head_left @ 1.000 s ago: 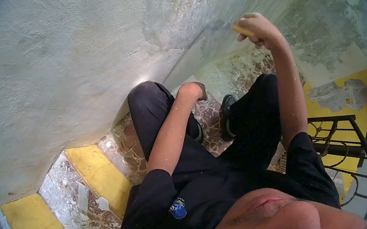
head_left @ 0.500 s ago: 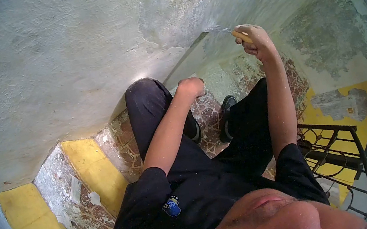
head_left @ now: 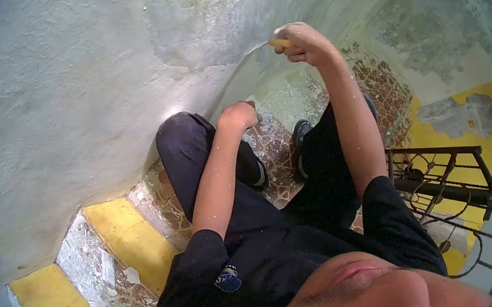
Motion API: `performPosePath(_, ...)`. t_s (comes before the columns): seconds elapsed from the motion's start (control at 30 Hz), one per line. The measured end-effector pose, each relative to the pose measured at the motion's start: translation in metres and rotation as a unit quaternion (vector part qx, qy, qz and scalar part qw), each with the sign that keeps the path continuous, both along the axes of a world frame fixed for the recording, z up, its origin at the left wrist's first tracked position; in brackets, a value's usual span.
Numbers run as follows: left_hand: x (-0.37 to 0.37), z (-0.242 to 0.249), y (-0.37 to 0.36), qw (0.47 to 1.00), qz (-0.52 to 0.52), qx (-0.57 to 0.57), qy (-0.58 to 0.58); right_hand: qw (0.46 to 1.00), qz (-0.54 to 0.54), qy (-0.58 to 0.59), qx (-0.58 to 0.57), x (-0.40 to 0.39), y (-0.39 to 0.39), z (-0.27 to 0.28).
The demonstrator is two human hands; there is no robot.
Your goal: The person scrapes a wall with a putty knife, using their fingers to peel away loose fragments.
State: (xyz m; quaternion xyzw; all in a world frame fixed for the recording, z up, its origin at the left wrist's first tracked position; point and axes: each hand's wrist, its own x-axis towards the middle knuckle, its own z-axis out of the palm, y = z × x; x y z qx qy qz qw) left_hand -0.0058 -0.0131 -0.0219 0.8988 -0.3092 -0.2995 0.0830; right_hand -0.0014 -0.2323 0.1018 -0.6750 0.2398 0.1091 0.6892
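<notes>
My right hand (head_left: 308,44) is closed around the yellow handle of a scraper (head_left: 281,43). The scraper's thin blade, hard to make out now, points left at the wall (head_left: 84,83), near the edge of a flaking patch of paint (head_left: 195,64). My left hand (head_left: 237,117) is curled into a fist just beyond my bent knee, close to the wall. Its fingers face away from me, so whatever they may hold is hidden.
Stairs with yellow risers (head_left: 132,231) and worn patterned treads lie at the left, with paint flakes (head_left: 107,267) on one. A black metal railing (head_left: 453,184) stands at the right. My shoes (head_left: 301,134) rest on the patterned floor (head_left: 280,161).
My right hand has moved left along the wall with the scraper, whose blade showed more clearly before. The left hand stays curled near the knee. The view has shifted slightly.
</notes>
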Motion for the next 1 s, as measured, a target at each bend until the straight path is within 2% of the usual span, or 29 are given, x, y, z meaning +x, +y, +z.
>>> performPosePath(0.07, 0.002, 0.01, 0.003, 0.996, -0.023, 0.076, 0.038, 0.999, 0.009, -0.036, -0.007, -0.014, -0.002, 0.021)
performPosePath(0.1, 0.001, 0.013, 0.005, 0.996, -0.02, 0.072, 0.042, 0.999, 0.013, -0.033, -0.01, -0.013, -0.007, 0.02)
performPosePath(0.17, 0.0, 0.012, 0.007, 0.998, 0.0, 0.047, 0.03, 0.996, -0.025, -0.027, 0.077, -0.009, -0.016, 0.015)
performPosePath(0.2, 0.0, 0.009, 0.005, 0.998, -0.001, 0.045, 0.032, 0.997, -0.026, -0.024, 0.076, 0.002, -0.019, -0.012)
performPosePath(0.27, -0.001, 0.0, 0.001, 0.999, -0.019, 0.022, 0.013, 0.983, 0.074, -0.137, -0.095, 0.029, -0.022, -0.087)
performPosePath(0.3, -0.003, 0.001, 0.0, 0.999, -0.025, 0.025, 0.014, 1.0, 0.0, -0.02, -0.02, 0.023, 0.016, -0.052)
performPosePath(0.43, 0.001, 0.008, 0.002, 0.999, -0.012, 0.025, 0.024, 0.995, -0.091, -0.042, 0.007, 0.002, 0.032, -0.006)
performPosePath(0.53, -0.001, 0.007, 0.008, 0.999, 0.003, 0.021, 0.032, 0.997, -0.063, -0.041, 0.01, -0.012, 0.01, 0.016)
performPosePath(0.6, 0.004, -0.002, 0.008, 0.997, -0.026, 0.059, 0.036, 0.996, -0.071, -0.042, 0.02, -0.01, 0.01, 0.016)
performPosePath(0.73, 0.004, 0.001, 0.002, 0.998, 0.003, 0.052, 0.029, 0.996, -0.081, -0.035, 0.021, -0.007, 0.011, 0.01)
performPosePath(0.9, 0.002, 0.006, -0.005, 0.996, -0.027, 0.063, 0.061, 0.995, -0.077, -0.053, 0.02, -0.012, 0.013, 0.003)
performPosePath(1.0, 0.0, -0.004, -0.004, 0.998, -0.011, 0.048, 0.032, 0.994, -0.086, -0.062, 0.027, -0.017, 0.011, -0.005)
